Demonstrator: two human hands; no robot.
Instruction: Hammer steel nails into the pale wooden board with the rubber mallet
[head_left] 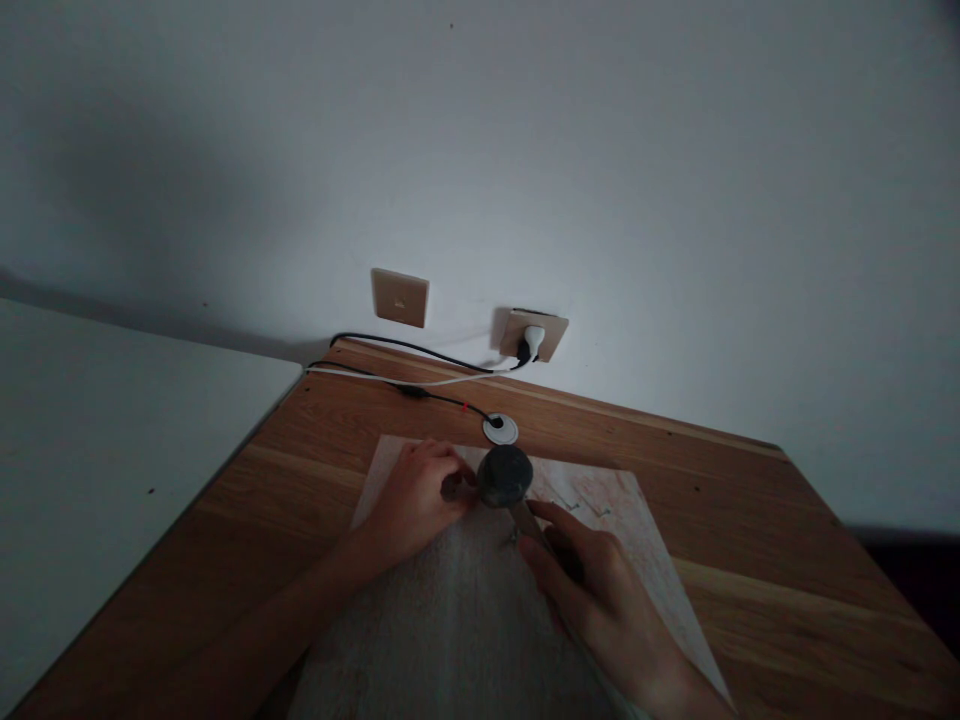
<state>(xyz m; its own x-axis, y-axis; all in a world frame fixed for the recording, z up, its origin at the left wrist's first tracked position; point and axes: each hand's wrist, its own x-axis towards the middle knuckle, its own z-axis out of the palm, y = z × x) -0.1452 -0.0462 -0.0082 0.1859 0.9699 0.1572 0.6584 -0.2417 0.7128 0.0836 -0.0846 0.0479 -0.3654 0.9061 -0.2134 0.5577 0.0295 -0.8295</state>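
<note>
My right hand (592, 580) is wrapped round the handle of a hammer (505, 476) with a dark, round head. The head is above the far part of a pale, whitish board (465, 620). Just left of it, my left hand (424, 490) rests over the board with its fingertips pinched together. Whatever they hold is too dark and too hidden by the hammer to name. Thin nails (604, 512) stick up from the board beyond my right hand. Another small nail (514, 537) shows close to the hammer's handle.
The board lies on a brown wooden desk (787, 600) against a white wall. Black and white cables (420, 382) run along the back to a socket (551, 335) and a round cable hole (501, 430). A second wall plate (400, 298) is further left. A white panel (135, 470) stands at the left.
</note>
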